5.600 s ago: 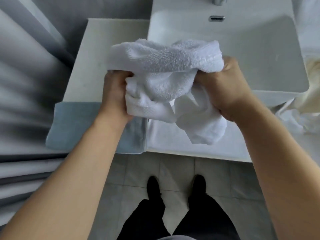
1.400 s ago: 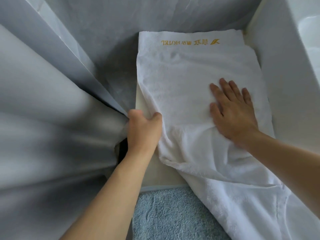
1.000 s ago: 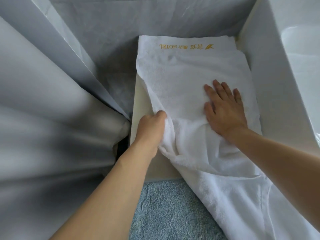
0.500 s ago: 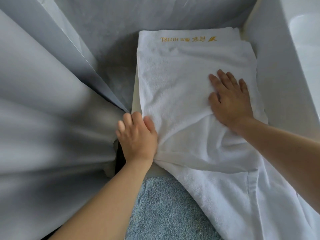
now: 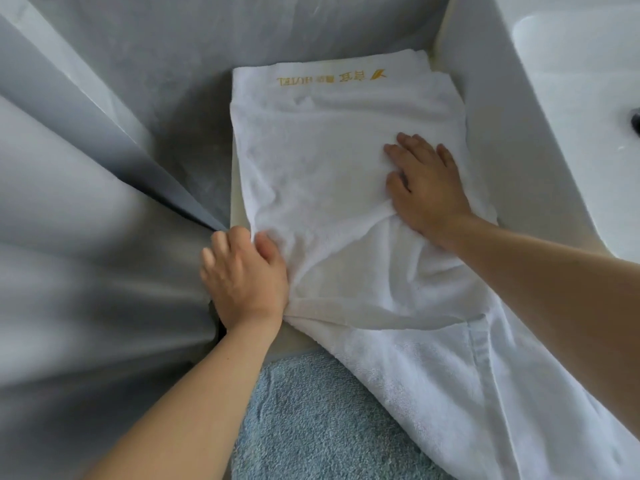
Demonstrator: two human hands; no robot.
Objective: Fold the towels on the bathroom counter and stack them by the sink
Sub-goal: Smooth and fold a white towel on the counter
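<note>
A white towel (image 5: 329, 161) with gold lettering at its far end lies lengthwise on the narrow counter (image 5: 236, 206) left of the sink (image 5: 554, 109). Its near end trails, rumpled, toward the lower right over a light blue towel (image 5: 311, 427). My right hand (image 5: 427, 187) rests flat on the white towel's right side, fingers straight, with a crease running out from under the palm. My left hand (image 5: 244, 275) is at the towel's left edge, fingers curled down, gripping the bunched cloth beneath it.
A grey shower curtain (image 5: 86, 237) hangs in folds close against the counter's left side, touching my left hand. The sink's tall white wall bounds the counter on the right. The grey wall closes off the far end.
Since five seconds ago the bunched towel has been spread on the counter. In the last second my left hand pulled its left edge outward and down; my right hand stayed pressing.
</note>
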